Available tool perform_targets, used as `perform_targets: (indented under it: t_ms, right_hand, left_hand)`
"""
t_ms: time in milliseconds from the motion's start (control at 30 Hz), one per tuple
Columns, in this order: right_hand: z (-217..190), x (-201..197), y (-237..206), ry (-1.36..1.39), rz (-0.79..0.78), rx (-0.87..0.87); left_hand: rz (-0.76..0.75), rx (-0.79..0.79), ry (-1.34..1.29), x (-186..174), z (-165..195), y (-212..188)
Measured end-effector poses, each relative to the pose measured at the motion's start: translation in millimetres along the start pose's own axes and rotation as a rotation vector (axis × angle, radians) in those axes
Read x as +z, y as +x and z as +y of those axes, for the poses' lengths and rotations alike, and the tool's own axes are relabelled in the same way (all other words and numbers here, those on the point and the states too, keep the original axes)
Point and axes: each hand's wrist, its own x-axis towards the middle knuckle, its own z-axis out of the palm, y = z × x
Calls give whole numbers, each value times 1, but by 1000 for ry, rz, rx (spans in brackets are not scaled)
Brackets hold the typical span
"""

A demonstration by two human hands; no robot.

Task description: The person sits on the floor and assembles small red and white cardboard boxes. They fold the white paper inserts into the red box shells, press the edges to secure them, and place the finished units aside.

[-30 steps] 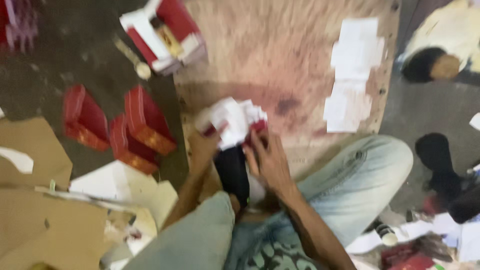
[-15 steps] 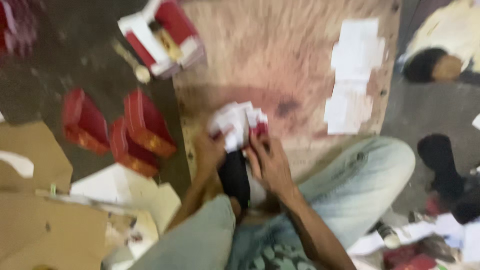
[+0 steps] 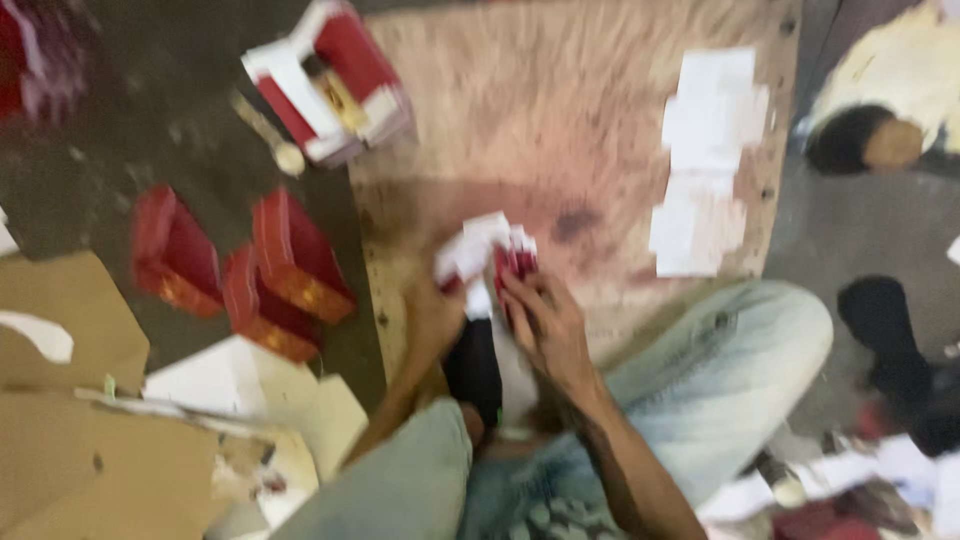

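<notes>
A: The red-and-white box [image 3: 487, 255] sits at the near edge of the wooden board [image 3: 560, 120], between both hands, just above the person's knees. Anything different from a second ago?

B: Little. It has stayed in about the same spot; the left hand [image 3: 432, 312] now sits a bit lower under it, while the right hand [image 3: 545, 322] keeps its fingers closed on the red side. The folding looks unfinished.

A: And the left hand's hold?

B: Curled against the white flap, though blur hides how firmly.

A: Count the rest.

B: Three finished red boxes [image 3: 240, 265] on the floor to the left, one open red-and-white box [image 3: 335, 80] farther up, and a column of white paper sheets [image 3: 705, 160] on the board, too blurred to count.
</notes>
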Motion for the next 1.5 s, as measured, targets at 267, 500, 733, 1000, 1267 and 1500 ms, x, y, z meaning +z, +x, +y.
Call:
perform_targets:
  t_ms: [267,500,733,1000,1267,1500]
  right_hand:
    - [-3,-1,5,137,47,100]
    - [0,0,7,153,10,331]
    - [-1,-1,10,98,8,100]
    - [2,1,9,77,67,73]
    - [2,1,10,128,-24,239]
    - [1,0,8,81,8,100]
  left_hand:
    - [-58,-73,-32,-2,-6,3]
    - [47,358,39,-4,-9,5]
    - [-99,58,-176,-4,-11,5]
    - [-216,-325,-228,-2,-11,1]
    - [-7,126,-2,1,-12,-1]
    - [-28,-114,-128,0,-11,5]
